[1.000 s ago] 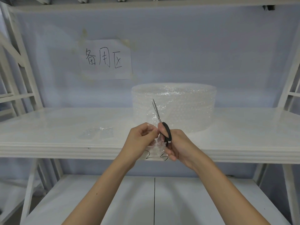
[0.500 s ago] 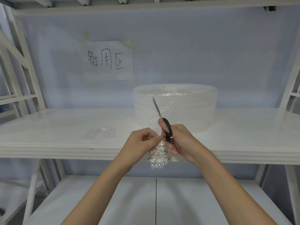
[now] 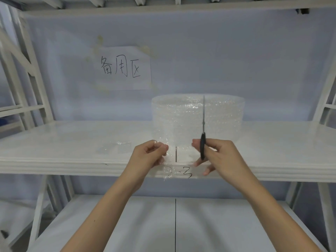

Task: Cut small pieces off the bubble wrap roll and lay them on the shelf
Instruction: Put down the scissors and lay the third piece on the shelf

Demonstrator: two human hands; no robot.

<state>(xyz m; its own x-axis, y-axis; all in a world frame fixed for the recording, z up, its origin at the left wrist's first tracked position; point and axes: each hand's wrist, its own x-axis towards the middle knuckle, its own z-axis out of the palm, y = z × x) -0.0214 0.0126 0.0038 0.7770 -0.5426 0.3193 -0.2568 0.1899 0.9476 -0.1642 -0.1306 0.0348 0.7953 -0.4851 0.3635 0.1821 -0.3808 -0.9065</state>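
Observation:
A clear bubble wrap roll [image 3: 223,117] stands upright on the white shelf [image 3: 63,142], right of its middle. My left hand [image 3: 145,157] pinches the left edge of a loose clear bubble wrap sheet [image 3: 179,157] that hangs in front of the shelf edge. My right hand [image 3: 220,157] grips black-handled scissors [image 3: 203,140], blades shut and pointing straight up in front of the roll; its lower fingers touch the sheet's right side. Two small cut pieces [image 3: 116,147] lie flat on the shelf, left of my hands.
A paper sign [image 3: 125,69] with handwritten characters is taped to the back wall. White rack uprights [image 3: 27,70] stand at both sides. A lower shelf [image 3: 127,224] runs under my arms. Black handwritten marks [image 3: 187,172] sit on the shelf's front edge.
My hands have moved apart, spreading the bubble wrap sheet wide between them. The scissors went from tilted left to upright and shifted right with my right hand.

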